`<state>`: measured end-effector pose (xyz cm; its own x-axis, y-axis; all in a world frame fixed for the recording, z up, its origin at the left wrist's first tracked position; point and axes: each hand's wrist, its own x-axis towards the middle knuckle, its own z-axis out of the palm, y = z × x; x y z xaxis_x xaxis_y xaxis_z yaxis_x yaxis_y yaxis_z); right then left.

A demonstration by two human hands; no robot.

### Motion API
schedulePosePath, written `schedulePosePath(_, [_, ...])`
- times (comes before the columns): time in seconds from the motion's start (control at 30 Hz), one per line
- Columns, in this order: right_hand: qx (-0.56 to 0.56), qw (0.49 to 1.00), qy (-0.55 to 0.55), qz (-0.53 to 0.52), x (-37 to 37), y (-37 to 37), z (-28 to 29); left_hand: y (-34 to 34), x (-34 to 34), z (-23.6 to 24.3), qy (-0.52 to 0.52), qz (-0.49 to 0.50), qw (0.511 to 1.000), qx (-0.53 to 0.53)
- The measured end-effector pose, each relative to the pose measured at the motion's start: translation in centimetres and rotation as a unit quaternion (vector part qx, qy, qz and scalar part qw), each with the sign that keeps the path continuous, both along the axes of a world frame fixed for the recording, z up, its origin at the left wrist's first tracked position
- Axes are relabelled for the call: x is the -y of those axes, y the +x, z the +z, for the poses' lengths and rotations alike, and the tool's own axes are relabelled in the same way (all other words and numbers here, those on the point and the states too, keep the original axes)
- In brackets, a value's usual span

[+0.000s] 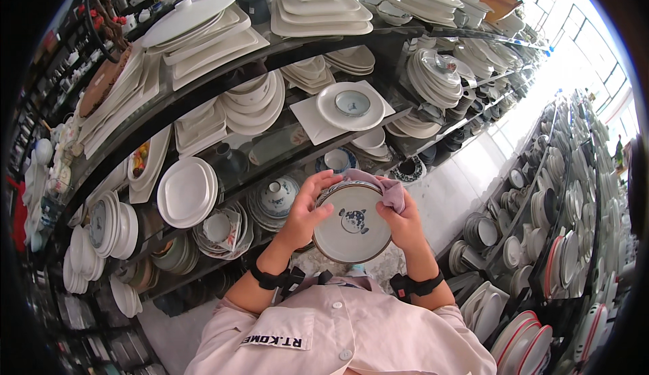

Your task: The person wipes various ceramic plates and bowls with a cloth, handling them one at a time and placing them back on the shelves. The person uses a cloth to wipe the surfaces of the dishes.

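Note:
Close in front of my chest I hold a shallow round bowl (338, 238), pale inside, with a brown rim and a blue motif at its centre. Its inside faces up toward me. My left hand (307, 209) grips its left edge, thumb over the rim and fingers at the far left side. At the right edge my right hand (404, 225) presses a crumpled mauve cloth (388, 191) against the rim, also steadying the bowl. The cloth drapes over the far right part of the rim. Some fingertips of both hands are hidden behind the bowl and cloth.
Dark tiered shelves ahead carry stacks of white plates (186, 192). A small blue-patterned bowl (353, 103) sits on a white plate beyond my hands. Further crowded racks with red-rimmed plates (519, 344) stand at right. A pale tiled floor (466, 172) runs between the racks.

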<state>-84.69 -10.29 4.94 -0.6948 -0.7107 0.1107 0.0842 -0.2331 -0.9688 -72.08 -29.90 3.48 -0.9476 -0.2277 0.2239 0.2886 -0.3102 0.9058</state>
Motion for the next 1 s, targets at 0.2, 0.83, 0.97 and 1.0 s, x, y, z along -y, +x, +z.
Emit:
schedulePosePath(0.2, [-0.021, 1.000, -0.019, -0.010, -0.1, 0.5, 0.1, 0.4, 0.4, -1.0, 0.000, -0.007, 1.000, -0.024])
schedulePosePath(0.83, [0.140, 0.983, -0.111, -0.043, 0.5, 2.0, -2.1, 1.4, -2.0, -2.1, -0.047, 0.127, 0.990, -0.043])
schedulePosePath(0.97, [0.137, 0.985, -0.103, 0.033, -0.3, 1.1, -1.7, 1.5, -0.9, -2.2, -0.023, 0.095, 0.995, 0.003])
schedulePosePath(1.0, [0.137, 0.984, -0.095, 0.056, -0.5, 0.9, -1.4, 1.6, -0.9, -2.0, -0.022, 0.083, 0.996, 0.007])
